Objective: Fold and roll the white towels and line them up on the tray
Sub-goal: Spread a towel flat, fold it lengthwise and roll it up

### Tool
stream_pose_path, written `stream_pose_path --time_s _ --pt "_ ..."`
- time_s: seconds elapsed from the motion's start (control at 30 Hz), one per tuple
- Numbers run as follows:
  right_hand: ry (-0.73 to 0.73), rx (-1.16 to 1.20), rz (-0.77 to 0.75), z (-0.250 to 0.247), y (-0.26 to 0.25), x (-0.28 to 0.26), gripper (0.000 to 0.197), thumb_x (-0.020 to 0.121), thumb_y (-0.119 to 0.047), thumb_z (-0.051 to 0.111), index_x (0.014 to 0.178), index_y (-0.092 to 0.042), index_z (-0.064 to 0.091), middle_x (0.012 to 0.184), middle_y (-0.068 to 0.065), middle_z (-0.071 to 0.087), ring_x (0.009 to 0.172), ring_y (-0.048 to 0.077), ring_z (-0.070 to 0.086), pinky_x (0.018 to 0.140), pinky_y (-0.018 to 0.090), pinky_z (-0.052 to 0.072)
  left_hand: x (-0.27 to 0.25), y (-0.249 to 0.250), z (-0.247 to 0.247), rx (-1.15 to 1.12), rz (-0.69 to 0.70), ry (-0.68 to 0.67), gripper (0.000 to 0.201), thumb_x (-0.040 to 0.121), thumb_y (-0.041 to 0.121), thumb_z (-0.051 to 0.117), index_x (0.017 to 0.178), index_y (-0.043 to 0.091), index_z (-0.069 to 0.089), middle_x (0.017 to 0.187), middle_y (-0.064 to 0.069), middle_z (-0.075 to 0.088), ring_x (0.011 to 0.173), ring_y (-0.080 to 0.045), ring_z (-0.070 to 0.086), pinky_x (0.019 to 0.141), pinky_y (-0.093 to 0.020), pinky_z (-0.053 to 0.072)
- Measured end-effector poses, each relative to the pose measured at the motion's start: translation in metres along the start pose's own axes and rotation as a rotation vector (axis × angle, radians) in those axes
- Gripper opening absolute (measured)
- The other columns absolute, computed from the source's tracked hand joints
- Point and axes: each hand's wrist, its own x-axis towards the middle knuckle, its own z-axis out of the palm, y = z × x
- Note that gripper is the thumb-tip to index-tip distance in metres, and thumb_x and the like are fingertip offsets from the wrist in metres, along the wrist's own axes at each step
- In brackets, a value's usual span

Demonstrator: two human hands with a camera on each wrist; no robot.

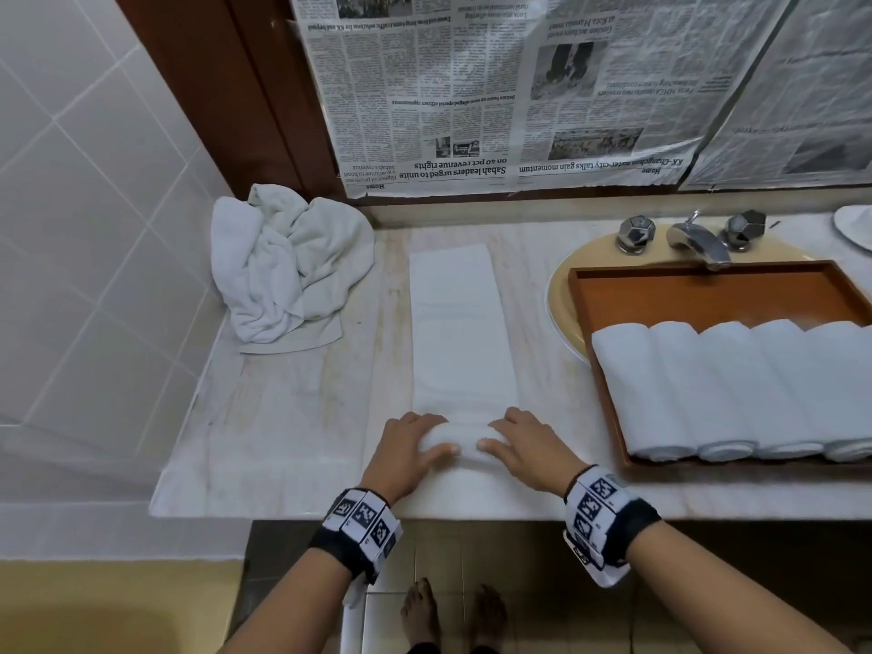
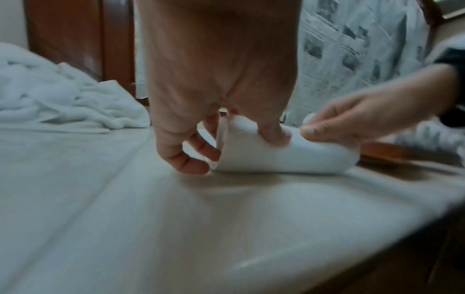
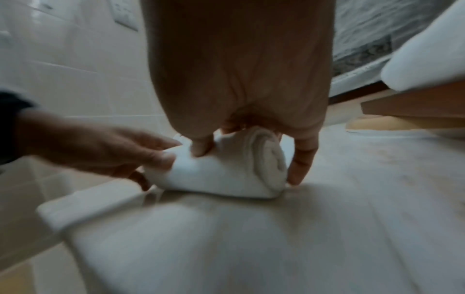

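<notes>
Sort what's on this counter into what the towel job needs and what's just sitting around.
Job:
folded towel, both hands rolling its near end: left hand, right hand
crumpled towel pile
rolled towels
wooden tray

Lying about:
faucet
sink
newspaper on the wall

My left hand (image 1: 405,448) and right hand (image 1: 526,446) sit side by side, palms down, fingers curled over the rolled end of the towel (image 1: 465,443), thumbs pointing inward. Both forearms reach forward, each wrist banded.

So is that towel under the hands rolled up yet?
Partly: the towel has a small roll at its near end under both hands; the rest lies flat.
</notes>
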Motion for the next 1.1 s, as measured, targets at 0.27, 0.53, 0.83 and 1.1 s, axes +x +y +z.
stream_pose_path --time_s 0.27,0.53,0.83,1.1 --pt "0.117 -0.157 -0.115 0.004 -0.009 0.005 0.069 0.088 -0.062 0.027 0.135 -0.019 0.052 0.125 0.002 0.054 0.111 0.025 0.053 0.088 0.043 0.043 0.013 0.011 -0.003 -0.085 -0.112 0.076 0.047 0.093 0.051 0.060 0.131 0.024 0.058 0.124 -0.004 0.060 0.117 -0.021 0.054 0.097 -0.029 0.040" --pt "-0.171 0.228 0.033 -0.020 -0.005 0.023 0.054 0.086 -0.072 0.035 0.075 -0.024 0.057 0.081 -0.003 0.057 0.083 0.023 0.057 0.080 0.046 0.047 -0.010 0.002 0.009 0.182 0.077 0.092 0.055 0.085 0.064 0.061 0.133 0.038 0.052 0.135 0.017 0.044 0.119 -0.012 0.040 0.087 -0.033 0.048" --pt "0.335 -0.279 -0.204 0.029 -0.018 -0.015 0.059 0.071 -0.042 0.073 0.120 -0.014 0.057 0.115 0.004 0.058 0.102 0.025 0.058 0.088 0.044 0.049 0.010 -0.002 -0.005 -0.061 -0.032 0.043 0.036 0.089 0.051 0.067 0.118 0.030 0.068 0.116 0.009 0.062 0.116 -0.014 0.056 0.101 -0.032 0.042" --pt "-0.164 0.277 -0.036 -0.030 -0.014 0.011 0.044 0.091 -0.038 0.067 0.127 -0.015 0.060 0.123 0.003 0.059 0.113 0.021 0.052 0.092 0.029 0.038 -0.013 -0.007 0.006 0.180 0.108 0.043 0.070 0.081 0.067 0.062 0.143 0.041 0.043 0.145 0.017 0.033 0.127 -0.012 0.033 0.098 -0.033 0.043"
